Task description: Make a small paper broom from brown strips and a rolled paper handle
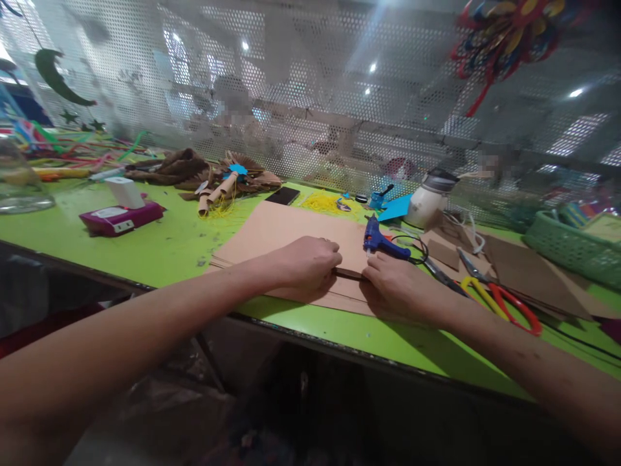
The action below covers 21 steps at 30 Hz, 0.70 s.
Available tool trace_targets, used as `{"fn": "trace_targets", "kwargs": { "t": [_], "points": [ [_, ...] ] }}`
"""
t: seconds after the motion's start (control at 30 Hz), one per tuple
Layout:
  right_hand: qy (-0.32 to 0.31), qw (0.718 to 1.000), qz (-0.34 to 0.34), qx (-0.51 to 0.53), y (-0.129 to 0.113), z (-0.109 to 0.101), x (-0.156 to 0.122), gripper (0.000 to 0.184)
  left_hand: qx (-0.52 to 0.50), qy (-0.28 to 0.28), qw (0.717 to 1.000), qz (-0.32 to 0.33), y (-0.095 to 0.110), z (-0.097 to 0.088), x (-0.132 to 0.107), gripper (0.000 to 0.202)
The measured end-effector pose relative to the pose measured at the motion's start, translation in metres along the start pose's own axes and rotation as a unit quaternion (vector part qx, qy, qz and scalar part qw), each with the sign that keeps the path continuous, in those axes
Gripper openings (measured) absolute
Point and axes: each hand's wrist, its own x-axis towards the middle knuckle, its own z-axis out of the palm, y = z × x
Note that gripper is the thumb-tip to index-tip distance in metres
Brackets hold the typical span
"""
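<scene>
A stack of light brown paper sheets (286, 226) lies on the green table in front of me. My left hand (310, 262) is closed, its fingertips pinching the near edge of the upper sheet. Close by on the right, my right hand (400, 281) pinches the same edge, which is slightly raised and leaves a dark gap above the sheets beneath. A blue glue gun (381, 241) lies just beyond my right hand, by the right side of the paper. The fingertips are partly hidden against the paper.
Right of the paper lie scissors with yellow and orange handles (504, 301), dark brown card (533, 275), and a green basket (572, 243). Behind are a white jug (429, 197), yellow shreds (330, 202) and a phone (283, 195). A purple power strip (121, 219) sits left.
</scene>
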Motion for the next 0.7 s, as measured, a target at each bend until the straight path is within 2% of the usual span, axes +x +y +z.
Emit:
{"fn": "trace_targets", "kwargs": {
  "t": [0.1,0.2,0.3,0.37,0.57,0.7],
  "points": [
    [-0.033,0.999,0.03,-0.022,-0.001,0.0,0.011,0.024,-0.001,-0.018,1.0,-0.014,0.001,0.0,0.006,0.017],
    [-0.037,0.997,0.057,-0.02,-0.003,-0.001,0.022,0.027,-0.003,0.012,1.0,-0.017,0.002,0.003,0.003,0.02],
    [-0.024,0.998,0.05,0.002,-0.008,-0.003,0.032,0.027,-0.008,0.047,0.999,0.005,0.002,0.007,-0.002,0.022],
    [-0.02,0.999,0.044,0.014,-0.01,-0.003,0.036,0.025,-0.017,0.051,0.998,0.013,0.002,0.008,-0.004,0.022],
    [-0.017,0.999,0.03,0.033,-0.004,0.002,0.032,0.022,-0.038,0.027,0.999,0.022,0.0,0.005,-0.005,0.02],
    [-0.013,0.995,0.019,0.101,0.006,0.005,0.023,0.02,-0.055,0.015,0.998,0.017,-0.001,0.001,-0.009,0.017]
  ]
}}
